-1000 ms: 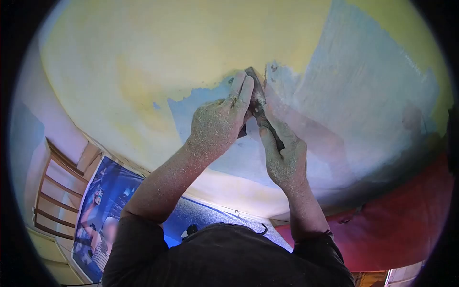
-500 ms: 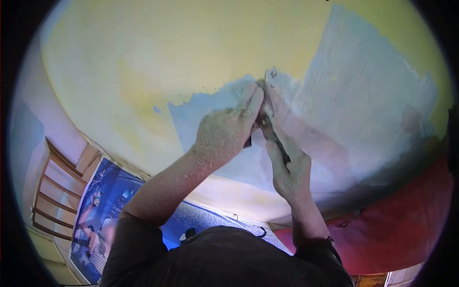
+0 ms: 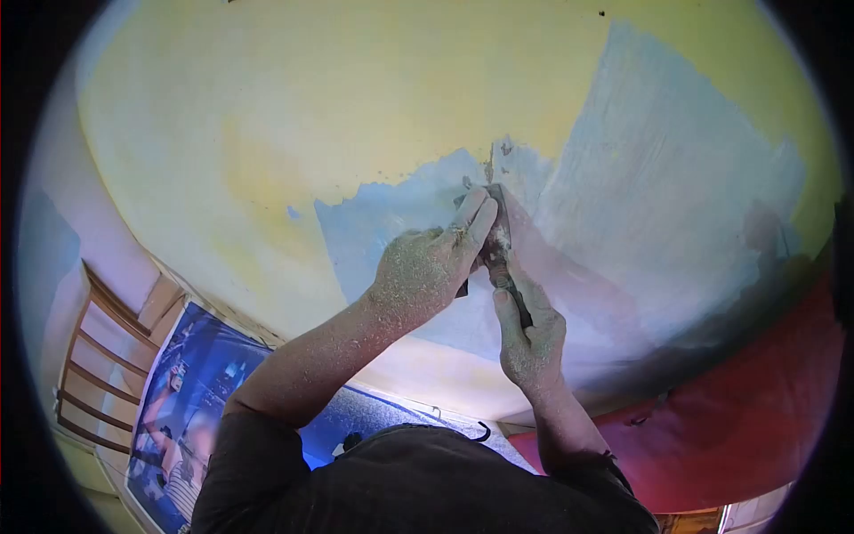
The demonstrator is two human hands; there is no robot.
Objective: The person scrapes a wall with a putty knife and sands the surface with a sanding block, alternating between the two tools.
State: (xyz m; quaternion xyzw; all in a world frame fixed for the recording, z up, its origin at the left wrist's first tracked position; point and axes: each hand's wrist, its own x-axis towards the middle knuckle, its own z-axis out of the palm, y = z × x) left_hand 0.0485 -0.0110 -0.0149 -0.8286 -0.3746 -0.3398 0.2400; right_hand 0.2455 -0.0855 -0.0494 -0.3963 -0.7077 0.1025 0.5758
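Observation:
My right hand is wrapped around the handle of a dark, worn scraper whose blade lies against the wall. Dust coats my left hand, and its fingers press together on the upper part of the blade. From beneath the left palm sticks out a dark, square corner; what it belongs to is hidden. Around the blade the wall shows a pale blue area with ragged edges bordering yellow paint. A narrow dark gouge and a small chipped spot run just above the blade.
A large whitish-grey patch covers the wall at right. Below it hangs or lies a red surface. At lower left are a wooden slatted frame and a blue printed picture sheet.
Both hands and the scraper have moved down the wall, a little toward me. The dark gouge above the blade now shows where the fingertips and blade were.

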